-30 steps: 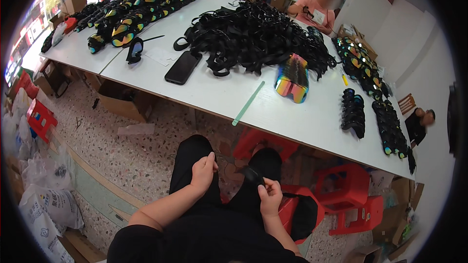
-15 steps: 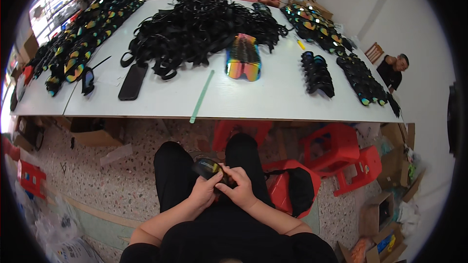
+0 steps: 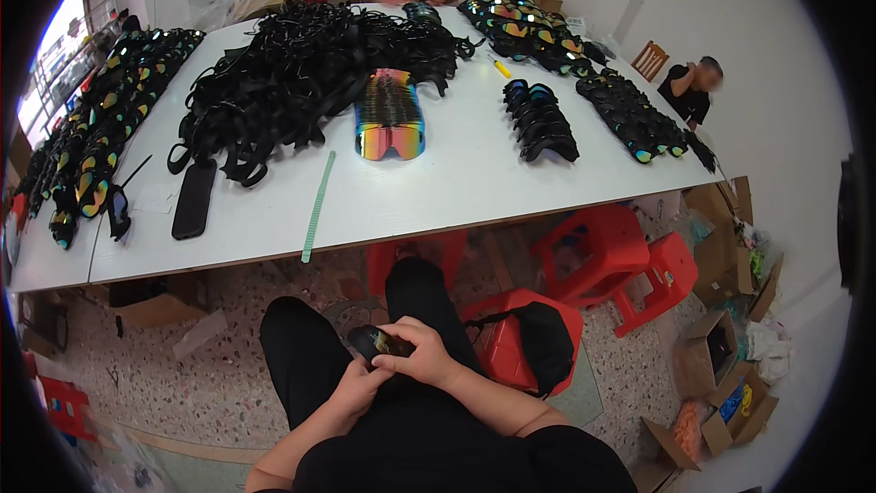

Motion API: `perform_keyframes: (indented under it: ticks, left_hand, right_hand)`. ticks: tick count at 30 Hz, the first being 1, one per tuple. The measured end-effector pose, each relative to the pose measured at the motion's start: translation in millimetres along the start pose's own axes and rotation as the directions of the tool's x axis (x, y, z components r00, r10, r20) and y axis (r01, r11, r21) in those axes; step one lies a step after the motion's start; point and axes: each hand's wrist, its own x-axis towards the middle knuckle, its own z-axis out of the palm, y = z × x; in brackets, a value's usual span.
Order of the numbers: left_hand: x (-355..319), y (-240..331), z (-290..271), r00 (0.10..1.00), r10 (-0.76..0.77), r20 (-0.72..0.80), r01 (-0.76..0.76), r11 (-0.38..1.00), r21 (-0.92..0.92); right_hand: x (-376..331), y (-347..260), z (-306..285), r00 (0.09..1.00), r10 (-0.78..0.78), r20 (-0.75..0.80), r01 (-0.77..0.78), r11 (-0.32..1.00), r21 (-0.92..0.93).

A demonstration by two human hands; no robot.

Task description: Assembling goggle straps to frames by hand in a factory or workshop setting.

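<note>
right hand [image 3: 422, 354]: thumb and fingers closed on right end of dark shiny eyewear [image 3: 367, 340]. left hand [image 3: 354, 387] against lower edge, fingers hidden, can't tell how closed. eyewear over thighs [image 3: 306, 347], near white table [image 3: 465, 196] bearing 1 mirrored lens stack [image 3: 391, 137].

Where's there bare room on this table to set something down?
The widest bare patch of the white table lies along the near edge, between the green strip and the stacked black frames, in front of the mirrored lenses. A smaller one separates the phone and green strip. The black strap pile crowds the back, goggles the left side.
</note>
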Motion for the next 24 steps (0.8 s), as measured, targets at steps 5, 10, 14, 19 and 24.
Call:
perform_keyframes:
  ticks: [5,10,14,19,24]
  left_hand:
    - [4.8,-3.2,-2.9,1.000,0.018,0.015,-0.018,1.000,-0.004]
    - [9.7,-2.6,2.3,0.997,0.072,0.033,-0.073,0.997,0.010]
    - [9.7,-2.4,0.2,0.999,0.028,0.042,-0.027,1.000,-0.011]
    - [12.1,0.9,0.0,0.999,0.037,0.029,-0.037,0.999,-0.016]
    - [20.5,15.0,-7.1,0.992,0.006,-0.123,-0.025,0.988,-0.153]
  right_hand:
    - [2.9,0.3,-0.1,0.997,-0.073,-0.013,0.073,0.997,-0.007]
    - [-3.3,3.2,-0.9,0.999,-0.015,-0.032,0.014,1.000,-0.027]
    - [-3.6,-0.6,-2.8,0.997,0.078,-0.002,-0.078,0.996,-0.045]
    - [5.9,3.9,-2.5,1.000,-0.005,0.004,0.005,0.995,-0.103]
    - [45.6,-20.6,-33.7,0.980,-0.196,-0.028,0.190,0.971,-0.148]
